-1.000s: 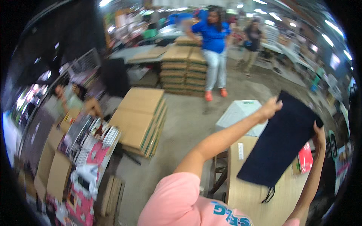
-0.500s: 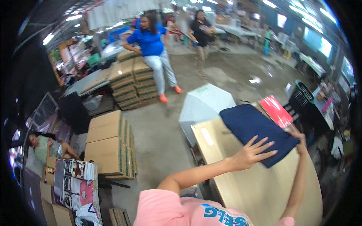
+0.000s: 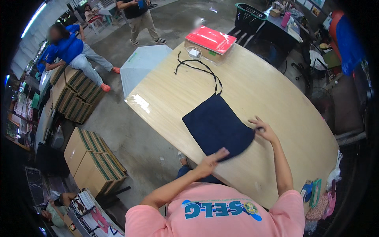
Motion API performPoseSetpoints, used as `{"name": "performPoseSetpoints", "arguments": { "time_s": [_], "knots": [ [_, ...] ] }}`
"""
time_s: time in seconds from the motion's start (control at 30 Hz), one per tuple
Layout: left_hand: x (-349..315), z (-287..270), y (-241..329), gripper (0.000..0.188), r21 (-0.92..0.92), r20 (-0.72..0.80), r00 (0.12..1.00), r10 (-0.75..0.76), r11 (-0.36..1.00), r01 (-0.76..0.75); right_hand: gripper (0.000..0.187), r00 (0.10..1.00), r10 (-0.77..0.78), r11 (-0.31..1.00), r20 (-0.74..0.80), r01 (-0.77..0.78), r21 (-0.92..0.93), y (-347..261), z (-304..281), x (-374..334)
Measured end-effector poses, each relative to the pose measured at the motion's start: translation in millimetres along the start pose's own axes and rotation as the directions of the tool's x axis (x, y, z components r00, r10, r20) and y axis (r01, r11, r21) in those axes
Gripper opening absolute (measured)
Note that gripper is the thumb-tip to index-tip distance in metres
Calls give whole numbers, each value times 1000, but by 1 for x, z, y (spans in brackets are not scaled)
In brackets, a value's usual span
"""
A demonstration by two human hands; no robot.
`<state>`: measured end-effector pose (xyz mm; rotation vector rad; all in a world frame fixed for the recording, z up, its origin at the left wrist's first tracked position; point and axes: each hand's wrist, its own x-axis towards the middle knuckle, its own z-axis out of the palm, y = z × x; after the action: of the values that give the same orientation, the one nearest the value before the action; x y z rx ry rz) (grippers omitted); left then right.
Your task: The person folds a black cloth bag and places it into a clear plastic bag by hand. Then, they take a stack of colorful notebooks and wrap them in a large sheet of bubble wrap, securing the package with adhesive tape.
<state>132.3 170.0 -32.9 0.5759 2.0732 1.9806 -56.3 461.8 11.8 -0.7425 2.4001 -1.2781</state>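
A folded navy cloth with long thin ties, which looks like an apron, lies on the light wooden table. Its ties trail away over the tabletop toward the far edge. My right hand pinches the cloth's right corner between thumb and finger, with another finger raised. At the near left edge my left hand is closed over the cloth's border. Its fingertips are slightly blurred, and the thumb is hard to make out.
A red-covered pack and a white adapter sit at the table's far end. Beside it stand a pale umbrella and a dark plastic basket. Cardboard boxes are stacked at left. A person in blue leans on more boxes.
The view has turned toward the table. The navy cloth now lies nearer me in a smaller shape, its ties visible. My left hand has gone from spread on the cloth to its near edge.
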Motion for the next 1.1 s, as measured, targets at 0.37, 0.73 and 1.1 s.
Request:
{"name": "performPoseSetpoints", "arguments": {
  "time_s": [0.37, 0.73, 1.1],
  "knots": [
    [18, -67, -44, 33, -662, -386, 677, -627, 699, 270, 31, 894, 333, 926, -301, -370, -74, 26, 87, 109],
    [14, -86, -18, 60, 157, -808, 578, -117, 902, 402, 43, 823, 14, 806, -569, -346, -481, -36, 122, 118],
    [54, -116, -49, 69, 819, -448, 888, -100, 352, 453, 74, 973, 120, 782, -199, -216, -585, -16, 139, 141]
  ]
}}
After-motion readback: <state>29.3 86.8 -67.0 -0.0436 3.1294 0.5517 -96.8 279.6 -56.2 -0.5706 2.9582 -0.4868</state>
